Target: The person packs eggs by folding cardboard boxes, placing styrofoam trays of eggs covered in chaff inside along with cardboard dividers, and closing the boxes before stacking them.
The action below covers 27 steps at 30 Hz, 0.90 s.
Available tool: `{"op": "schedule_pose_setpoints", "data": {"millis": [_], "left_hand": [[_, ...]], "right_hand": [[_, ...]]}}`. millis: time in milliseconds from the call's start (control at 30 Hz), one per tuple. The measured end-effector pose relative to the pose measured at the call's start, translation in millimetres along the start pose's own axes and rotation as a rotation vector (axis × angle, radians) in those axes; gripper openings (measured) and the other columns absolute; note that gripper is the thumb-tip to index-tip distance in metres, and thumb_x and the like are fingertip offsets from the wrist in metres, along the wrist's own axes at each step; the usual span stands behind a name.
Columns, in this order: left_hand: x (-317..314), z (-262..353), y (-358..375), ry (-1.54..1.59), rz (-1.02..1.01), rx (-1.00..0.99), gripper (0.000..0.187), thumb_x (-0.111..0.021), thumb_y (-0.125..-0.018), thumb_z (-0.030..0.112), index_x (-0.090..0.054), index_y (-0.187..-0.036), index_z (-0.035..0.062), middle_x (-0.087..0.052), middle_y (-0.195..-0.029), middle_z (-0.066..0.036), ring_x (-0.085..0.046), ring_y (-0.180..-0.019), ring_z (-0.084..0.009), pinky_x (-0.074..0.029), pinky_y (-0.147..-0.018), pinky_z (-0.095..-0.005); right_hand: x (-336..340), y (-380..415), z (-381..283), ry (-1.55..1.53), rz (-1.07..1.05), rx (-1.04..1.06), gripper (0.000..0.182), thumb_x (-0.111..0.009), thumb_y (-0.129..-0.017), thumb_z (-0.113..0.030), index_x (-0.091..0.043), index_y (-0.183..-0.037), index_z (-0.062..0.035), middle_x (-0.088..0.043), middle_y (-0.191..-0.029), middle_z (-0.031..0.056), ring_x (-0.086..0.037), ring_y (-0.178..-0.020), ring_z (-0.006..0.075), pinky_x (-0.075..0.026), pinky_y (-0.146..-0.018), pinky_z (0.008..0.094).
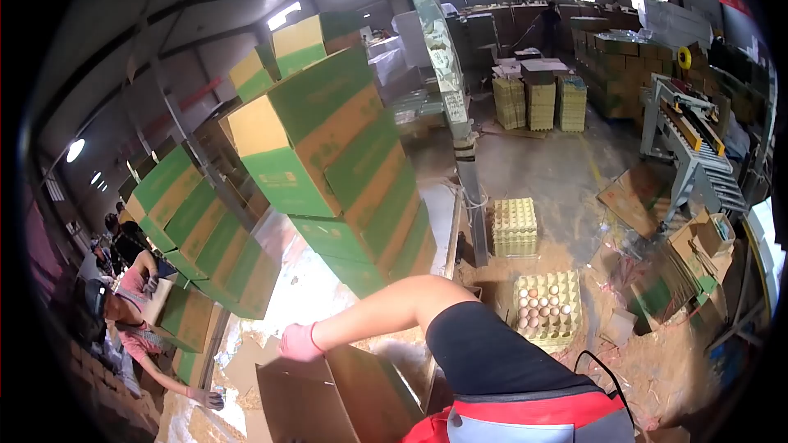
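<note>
My left hand [300,342], in a pink glove, reaches out to the left from a black sleeve and closes on the top edge of a flap of an open brown cardboard box [312,398] at the bottom of the view. The box's inside is hidden from me. My right hand is out of view. Just behind the hand lies a pale work surface [304,287] littered with cardboard scraps.
Tall stacks of green-and-yellow cartons [336,164] rise behind the surface. A tray stack with eggs [546,308] and a stack of empty trays [515,226] stand on the floor by a pillar [460,115]. Other people [131,312] work at left. A roller conveyor [698,156] stands at right.
</note>
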<state>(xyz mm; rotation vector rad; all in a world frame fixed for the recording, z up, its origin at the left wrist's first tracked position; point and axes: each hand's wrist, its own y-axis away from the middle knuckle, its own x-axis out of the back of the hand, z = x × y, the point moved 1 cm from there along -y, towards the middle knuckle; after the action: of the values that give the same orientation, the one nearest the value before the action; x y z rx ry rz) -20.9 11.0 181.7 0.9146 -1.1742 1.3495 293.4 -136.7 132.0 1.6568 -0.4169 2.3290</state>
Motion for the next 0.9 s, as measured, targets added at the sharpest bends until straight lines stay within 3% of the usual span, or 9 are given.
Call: {"op": "schedule_pose_setpoints", "data": {"millis": [100,200,367,500,533,567,667,767,900], "left_hand": [[-66.6,2.5,-73.7,-0.174,0.680,-0.075,0.065,-0.054,-0.086,0.036,-0.043,-0.139,0.0001,-0.045,-0.139,-0.026,-0.040,-0.130,-0.0427,-0.023,-0.114,-0.0529],[-108.1,14.6,-120.4,-0.317,0.056,0.044,0.085,-0.064,-0.080,0.026,-0.023,-0.148,-0.0030,-0.027,-0.151,-0.025,-0.023,-0.141,-0.0400,-0.012,-0.117,-0.0528],[-255.6,-132.4,-146.9,-0.501,0.379,-0.384,0.043,-0.050,-0.095,0.032,-0.057,-0.123,0.0002,-0.062,-0.119,-0.022,-0.056,-0.116,-0.0322,-0.042,-0.101,-0.0463],[-109.6,-40.4,-130.4,-0.619,-0.104,-0.308,0.049,-0.051,-0.093,0.022,-0.047,-0.139,0.0069,-0.029,-0.152,-0.020,-0.032,-0.137,-0.0338,-0.026,-0.113,-0.0472],[-70.8,-24.0,-133.5,-0.897,-0.123,-0.446,0.082,-0.069,-0.073,0.036,-0.040,-0.143,0.0056,-0.030,-0.151,-0.021,-0.030,-0.139,-0.0346,-0.019,-0.114,-0.0571],[-43.7,-41.8,-137.5,-0.458,-0.151,-0.176,0.084,-0.074,-0.068,0.032,-0.041,-0.140,0.0034,-0.029,-0.150,-0.025,-0.032,-0.137,-0.0386,-0.020,-0.112,-0.0601],[-0.3,-22.4,-114.7,-0.260,-0.219,-0.606,0.077,-0.069,-0.082,0.030,-0.034,-0.142,-0.0021,-0.043,-0.138,-0.030,-0.046,-0.128,-0.0341,-0.037,-0.104,-0.0452],[-57.5,24.2,-85.8,-0.089,-0.210,0.057,0.085,-0.060,-0.086,0.053,-0.030,-0.147,0.0015,-0.033,-0.147,-0.028,-0.030,-0.138,-0.0395,-0.027,-0.113,-0.0451],[-86.8,-30.0,-75.0,-0.006,-0.008,0.062,0.084,-0.059,-0.087,0.054,-0.028,-0.149,0.0062,-0.024,-0.153,-0.026,-0.021,-0.142,-0.0413,-0.018,-0.116,-0.0477]], "right_hand": [[-17.5,-3.9,-43.7,0.060,-0.122,0.171,0.027,-0.069,-0.071,-0.027,-0.075,-0.088,-0.0080,-0.072,-0.096,0.0094,-0.068,-0.088,0.0246,-0.053,-0.075,0.0408],[41.9,45.0,-29.0,-0.239,-0.240,0.120,0.028,-0.059,-0.080,-0.028,-0.073,-0.088,-0.0041,-0.071,-0.089,0.0141,-0.068,-0.084,0.0296,-0.052,-0.073,0.0381],[24.9,86.9,-15.2,-0.561,0.343,-0.261,0.045,-0.046,-0.094,-0.041,-0.062,-0.115,-0.0054,-0.051,-0.127,0.0244,-0.042,-0.126,0.0408,-0.031,-0.105,0.0582],[-16.5,36.0,-42.1,-0.632,0.250,-0.471,0.061,-0.038,-0.098,-0.045,-0.033,-0.145,-0.0057,-0.030,-0.147,0.0244,-0.026,-0.138,0.0419,-0.017,-0.110,0.0635],[-11.3,40.3,-45.2,-0.633,0.039,-0.475,0.066,-0.035,-0.098,-0.046,-0.023,-0.150,-0.0057,-0.023,-0.150,0.0251,-0.024,-0.140,0.0407,-0.015,-0.111,0.0633],[-34.9,30.3,-48.9,-0.591,0.130,-0.565,0.063,-0.038,-0.097,-0.044,-0.030,-0.146,-0.0054,-0.032,-0.144,0.0248,-0.031,-0.136,0.0399,-0.021,-0.110,0.0624],[-50.1,28.3,-56.1,-0.509,0.350,-0.679,0.049,-0.045,-0.094,-0.029,-0.042,-0.135,-0.0024,-0.047,-0.125,0.0209,-0.047,-0.119,0.0353,-0.034,-0.099,0.0573],[-95.5,6.7,-33.2,-0.557,0.806,-0.629,0.038,-0.047,-0.088,-0.005,-0.047,-0.125,0.0035,-0.052,-0.116,0.0216,-0.051,-0.109,0.0330,-0.045,-0.090,0.0424],[-57.4,70.1,-25.2,-0.860,1.042,-0.743,0.040,-0.045,-0.092,-0.001,-0.041,-0.131,0.0039,-0.048,-0.126,0.0228,-0.043,-0.122,0.0365,-0.035,-0.105,0.0400]]}}
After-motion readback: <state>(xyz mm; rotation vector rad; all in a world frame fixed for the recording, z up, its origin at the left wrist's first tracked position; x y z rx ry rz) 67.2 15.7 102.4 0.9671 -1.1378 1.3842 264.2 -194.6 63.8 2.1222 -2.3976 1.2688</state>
